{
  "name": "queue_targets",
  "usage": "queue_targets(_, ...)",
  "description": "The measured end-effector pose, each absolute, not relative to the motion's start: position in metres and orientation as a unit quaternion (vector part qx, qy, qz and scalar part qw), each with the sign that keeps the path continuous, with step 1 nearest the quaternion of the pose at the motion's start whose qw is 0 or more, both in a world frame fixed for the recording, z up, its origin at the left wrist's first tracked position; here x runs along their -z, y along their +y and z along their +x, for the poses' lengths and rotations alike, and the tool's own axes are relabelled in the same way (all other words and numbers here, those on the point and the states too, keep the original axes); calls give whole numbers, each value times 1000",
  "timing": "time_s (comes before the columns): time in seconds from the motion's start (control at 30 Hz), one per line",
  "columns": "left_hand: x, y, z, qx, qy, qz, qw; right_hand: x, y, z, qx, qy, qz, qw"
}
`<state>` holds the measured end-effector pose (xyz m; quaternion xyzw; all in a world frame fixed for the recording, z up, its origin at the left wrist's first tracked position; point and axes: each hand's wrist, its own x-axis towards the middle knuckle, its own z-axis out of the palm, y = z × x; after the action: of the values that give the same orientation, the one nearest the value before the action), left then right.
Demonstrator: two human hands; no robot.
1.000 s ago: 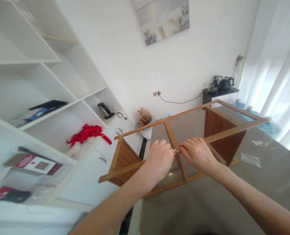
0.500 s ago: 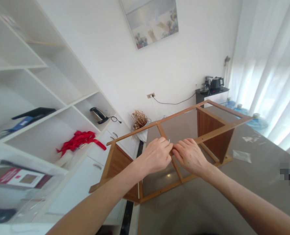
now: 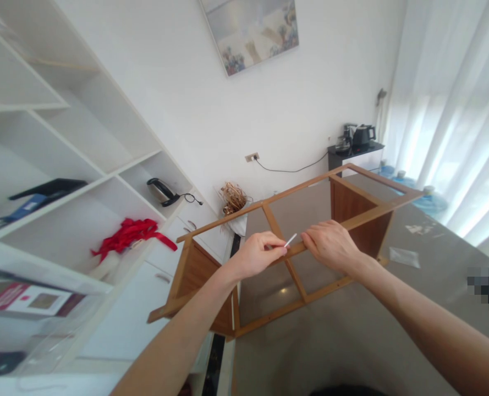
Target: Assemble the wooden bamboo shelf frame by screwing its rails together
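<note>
Both arms are bare and extended toward the wooden frame (image 3: 272, 221). Left forearm (image 3: 182, 333) runs up from the near left of the frame; left wrist (image 3: 231, 272) roughly in line with it. Left hand (image 3: 261, 254) is over the frame's near rail, left of the middle crossbar, back upward, thumb and fingers pinched together; palm contact with the rail cannot be determined. Right forearm (image 3: 413, 311) reaches in from the near right of the frame. Right hand (image 3: 330, 242) is closed over the same rail, right of the crossbar, knuckles uppermost, hands apart
</note>
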<state>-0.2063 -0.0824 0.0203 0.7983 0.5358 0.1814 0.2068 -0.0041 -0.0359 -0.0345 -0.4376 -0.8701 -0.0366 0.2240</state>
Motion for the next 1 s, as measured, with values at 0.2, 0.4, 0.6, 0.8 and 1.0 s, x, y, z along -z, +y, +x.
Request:
queue_targets(0.2, -20, -94, -197, -77, 454, 887, -38, 38, -36, -5, 45, -865, -438, 241)
queue_targets(0.4, -19, -117, -189, -49, 456, 883, -95, 39, -38, -5, 67, -865, -428, 251)
queue_targets(0.6, -15, -120, -186, -97, 512, 852, -45, 39, -39, -5, 66, -864, -433, 248)
queue_targets(0.8, -12, -110, -208, -159, 502, 850, 36, 40, -38, -4, 69, -867, -432, 239)
queue_targets(1.0, -19, -100, -216, -99, 487, 865, -66, 38, -38, -5, 64, -866, -436, 237)
